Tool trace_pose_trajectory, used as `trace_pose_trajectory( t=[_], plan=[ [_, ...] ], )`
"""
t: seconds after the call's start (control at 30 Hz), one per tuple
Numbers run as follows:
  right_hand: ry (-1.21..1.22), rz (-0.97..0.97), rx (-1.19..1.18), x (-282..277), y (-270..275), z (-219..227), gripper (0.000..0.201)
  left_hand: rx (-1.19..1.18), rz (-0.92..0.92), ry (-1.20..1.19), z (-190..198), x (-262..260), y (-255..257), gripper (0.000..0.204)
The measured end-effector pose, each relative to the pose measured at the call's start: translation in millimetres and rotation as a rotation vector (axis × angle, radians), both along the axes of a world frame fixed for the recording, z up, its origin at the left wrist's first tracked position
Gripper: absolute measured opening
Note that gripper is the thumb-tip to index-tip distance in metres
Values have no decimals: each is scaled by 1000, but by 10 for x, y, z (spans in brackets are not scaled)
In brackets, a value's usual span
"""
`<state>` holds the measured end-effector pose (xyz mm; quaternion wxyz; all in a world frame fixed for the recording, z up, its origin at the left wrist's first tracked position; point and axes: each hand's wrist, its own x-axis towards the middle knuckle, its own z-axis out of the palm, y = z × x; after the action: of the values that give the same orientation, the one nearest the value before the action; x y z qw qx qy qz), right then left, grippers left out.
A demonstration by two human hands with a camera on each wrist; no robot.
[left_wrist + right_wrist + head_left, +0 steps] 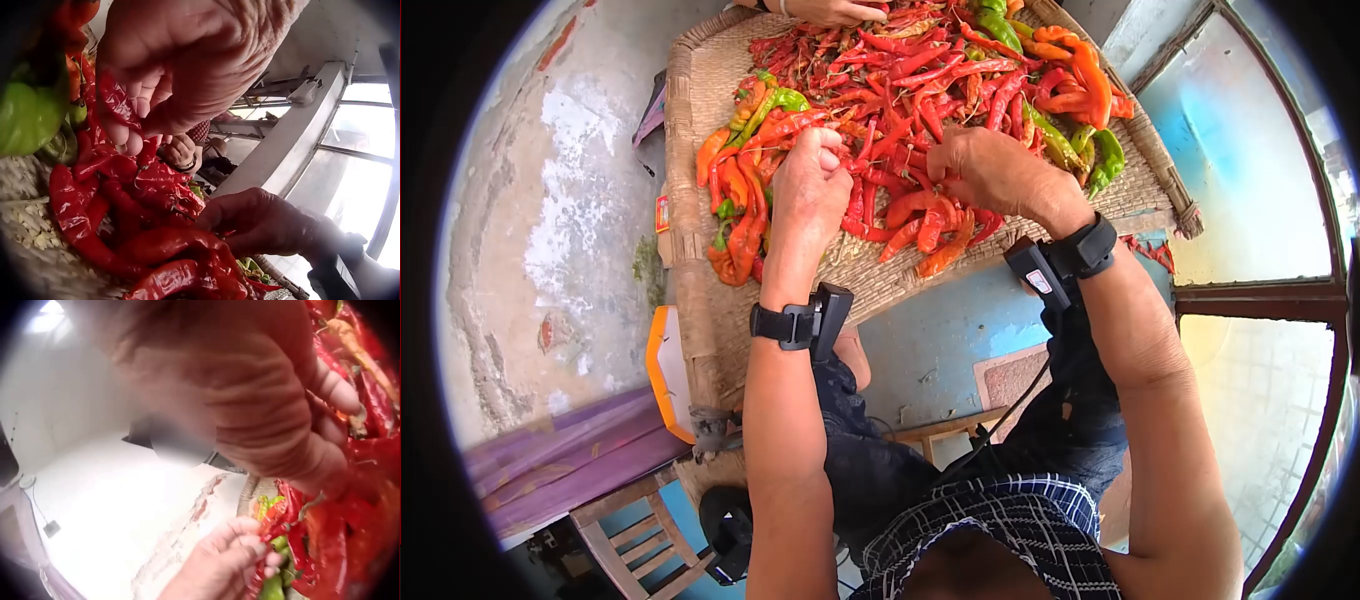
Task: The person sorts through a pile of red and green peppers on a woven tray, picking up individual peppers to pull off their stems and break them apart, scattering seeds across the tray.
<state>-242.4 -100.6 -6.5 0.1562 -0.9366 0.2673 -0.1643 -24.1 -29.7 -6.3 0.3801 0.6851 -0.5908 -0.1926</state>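
Note:
A heap of red peppers (920, 205) lies on a woven tray. My left hand (810, 190) is over the heap's left part; in the left wrist view that hand (194, 56) pinches a wrinkled red pepper (117, 100) between thumb and fingers. On the heap's right side is my right hand (1010, 175), its fingers bent down among the peppers. The right wrist view shows this hand (244, 394) with loosely bent, parted fingers touching the pile; no pepper is plainly gripped there, and its palm side is partly hidden.
Orange and green peppers lie along the left and right of the woven tray (690, 190). Another person's hand (830, 10) touches peppers at the top. A wooden stool (640, 540) stands lower left, a framed window (1250, 180) at the right, and a wall (570, 200) at the left.

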Motion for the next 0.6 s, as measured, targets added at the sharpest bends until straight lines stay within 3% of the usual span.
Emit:
trace_pose_trajectory(
  t=[0.13,0.23,0.3,0.33,0.37,0.43,0.5,0.57,0.6],
  plan=[
    [-96,18,186,-9,-75,79,18,-38,44,58,0,-50,11,37],
    [-277,55,404,-21,-173,304,19,-13,15,-42,-45,-34,25,40],
    [-659,-131,688,27,-219,425,29,-1,-22,-155,-48,-14,33,37],
    [-903,-256,596,140,-327,312,33,-3,-22,-158,-18,-20,36,37],
    [-906,-256,595,158,-395,206,33,44,-14,-174,12,-27,41,36],
    [-549,-534,-117,222,-387,210,36,92,-8,-192,33,-34,39,35],
    [-396,-255,-73,346,-325,77,35,-16,9,-239,16,-32,45,32],
    [-254,-128,-398,537,-203,-107,25,-47,29,-218,8,-29,32,32],
    [-257,-125,-396,557,-140,-109,25,-81,51,-194,12,-25,29,32]
  ],
)
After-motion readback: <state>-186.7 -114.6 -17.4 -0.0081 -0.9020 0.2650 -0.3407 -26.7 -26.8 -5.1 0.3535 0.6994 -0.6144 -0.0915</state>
